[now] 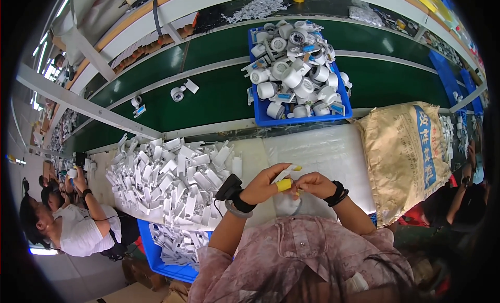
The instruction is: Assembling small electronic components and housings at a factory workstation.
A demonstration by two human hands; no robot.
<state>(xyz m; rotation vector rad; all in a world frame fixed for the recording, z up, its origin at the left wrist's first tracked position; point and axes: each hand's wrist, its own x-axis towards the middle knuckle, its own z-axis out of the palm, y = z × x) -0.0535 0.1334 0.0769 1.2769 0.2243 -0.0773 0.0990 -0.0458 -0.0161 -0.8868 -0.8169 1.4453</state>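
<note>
Pinching a small white plastic piece over the pale worktop, left hand clamped with thumb and fingers. Yellow wraps on thumb and fingertip, likely against rubbing. Right hand at three o'clock, fingertips drawn together just beside the piece; cannot tell whether they grip anything (the fingers hide it). Both hands meet in front of the body, presumably for a clear look at small work. Heap of white parts at nine o'clock, seemingly kept on the left hand's side for easy picking. Blue bin of similar parts at eight, lower down, perhaps as reserve. Blue crate of round white units at twelve, on the green belt. Brown sack at two to three, probably parked clear of the elbows.
</note>
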